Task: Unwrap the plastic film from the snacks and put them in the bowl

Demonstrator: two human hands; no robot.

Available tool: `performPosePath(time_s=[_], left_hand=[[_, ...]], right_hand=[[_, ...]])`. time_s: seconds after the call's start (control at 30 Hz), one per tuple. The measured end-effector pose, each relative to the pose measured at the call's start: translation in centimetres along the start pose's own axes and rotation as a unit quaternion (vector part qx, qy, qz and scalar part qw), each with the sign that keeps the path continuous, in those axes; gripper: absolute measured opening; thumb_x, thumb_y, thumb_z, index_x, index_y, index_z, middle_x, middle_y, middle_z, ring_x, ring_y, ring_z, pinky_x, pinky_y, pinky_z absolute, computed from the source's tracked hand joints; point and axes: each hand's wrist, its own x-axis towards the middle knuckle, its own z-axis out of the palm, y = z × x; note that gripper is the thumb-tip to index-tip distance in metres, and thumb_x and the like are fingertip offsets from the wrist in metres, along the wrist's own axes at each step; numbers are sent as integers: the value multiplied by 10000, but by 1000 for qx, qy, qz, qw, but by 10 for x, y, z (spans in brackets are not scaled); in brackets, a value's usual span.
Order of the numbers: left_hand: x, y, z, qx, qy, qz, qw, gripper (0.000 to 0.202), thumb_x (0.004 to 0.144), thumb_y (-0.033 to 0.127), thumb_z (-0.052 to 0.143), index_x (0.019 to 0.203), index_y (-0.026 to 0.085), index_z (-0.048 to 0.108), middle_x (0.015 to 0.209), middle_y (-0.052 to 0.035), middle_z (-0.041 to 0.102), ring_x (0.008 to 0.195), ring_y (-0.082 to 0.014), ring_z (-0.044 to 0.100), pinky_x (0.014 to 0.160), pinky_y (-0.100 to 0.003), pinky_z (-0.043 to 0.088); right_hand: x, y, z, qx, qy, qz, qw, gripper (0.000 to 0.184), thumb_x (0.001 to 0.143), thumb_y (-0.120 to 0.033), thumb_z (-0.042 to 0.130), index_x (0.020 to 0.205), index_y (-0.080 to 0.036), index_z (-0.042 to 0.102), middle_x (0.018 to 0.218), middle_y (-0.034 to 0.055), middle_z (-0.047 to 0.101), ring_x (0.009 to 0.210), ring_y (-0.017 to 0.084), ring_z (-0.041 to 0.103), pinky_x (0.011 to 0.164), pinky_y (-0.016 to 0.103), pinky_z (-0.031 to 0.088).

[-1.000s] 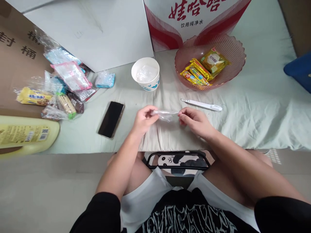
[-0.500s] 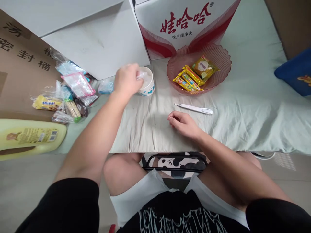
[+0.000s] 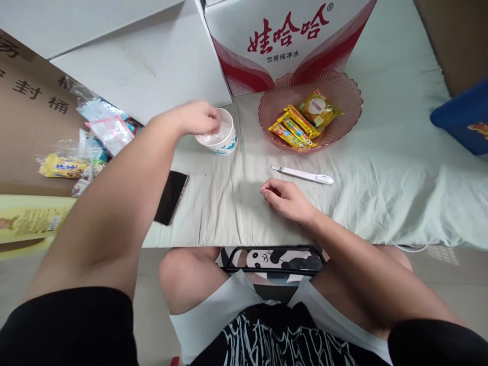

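Observation:
My left hand reaches across to a white paper cup on the pale green cloth. Its fingers are curled together over the cup's left rim, right above crumpled clear plastic inside the cup; I cannot make out whether they still pinch it. My right hand rests on the cloth near the front edge, loosely curled with nothing in it. A thin white tool lies just beyond it.
A pink ribbed bowl holding yellow snack packets stands behind the tool, before a red-and-white carton. A black phone lies at left, with wrapped snacks, a yellow bottle and a blue cushion around.
Both hands held a clear wrapper between them. The left hand then carried it up to the cup and now sits over the cup's rim. The right hand stayed low on the cloth.

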Motion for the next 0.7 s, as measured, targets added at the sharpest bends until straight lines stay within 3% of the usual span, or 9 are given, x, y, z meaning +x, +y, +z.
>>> performPosePath(time_s=[0.03,0.13,0.23,0.33,0.43,0.53,0.7], left_hand=[[-5,-5,-7,24,34,3,999,268,852,291,635,1009,97,734,827,-40,745,834,-190,684,962,-448,550],[-15,-42,-22,-22,223,-38,974,297,939,179,464,1084,67,697,926,-36,741,845,-133,679,929,-394,568],[-20,-102,-20,-37,315,-130,940,175,883,160,609,1024,79,672,923,-8,727,867,-144,648,1030,-447,537],[-27,-157,-2,-71,279,-166,943,346,695,213,846,977,128,662,1013,-14,726,961,-183,600,1148,-489,451],[-32,-185,20,-86,226,-173,955,668,519,372,972,1057,136,654,1188,-53,695,1166,-266,554,1219,-537,333],[-32,-193,37,-85,194,-159,964,739,537,484,951,1124,144,660,1235,-58,673,1295,-306,509,1236,-514,273],[-30,-190,48,-86,234,-140,958,478,711,441,825,1095,188,695,1123,-16,703,1276,-245,523,1205,-409,297]], right_hand=[[-1,0,0,-5,0,0,1000,226,875,-414,492,881,-205,577,704,-8,571,648,151,538,638,291,401],[-4,-1,0,-28,5,-2,1000,240,871,-429,487,863,-206,576,690,-4,569,648,159,542,642,299,403],[-6,-2,1,-58,11,-5,998,248,870,-433,493,851,-204,587,675,0,575,642,161,537,641,304,401],[-8,-4,3,-91,15,-5,996,244,867,-421,501,851,-199,601,670,-1,581,628,154,522,638,304,396],[-8,-5,5,-117,16,-2,993,256,868,-427,498,849,-196,607,665,-2,574,618,150,509,626,303,387],[-8,-6,6,-128,16,3,992,267,877,-438,497,846,-196,605,655,-2,564,611,152,500,615,304,382],[-9,-5,5,-123,12,-5,992,257,883,-423,503,847,-190,606,660,3,564,613,150,495,610,302,382]])
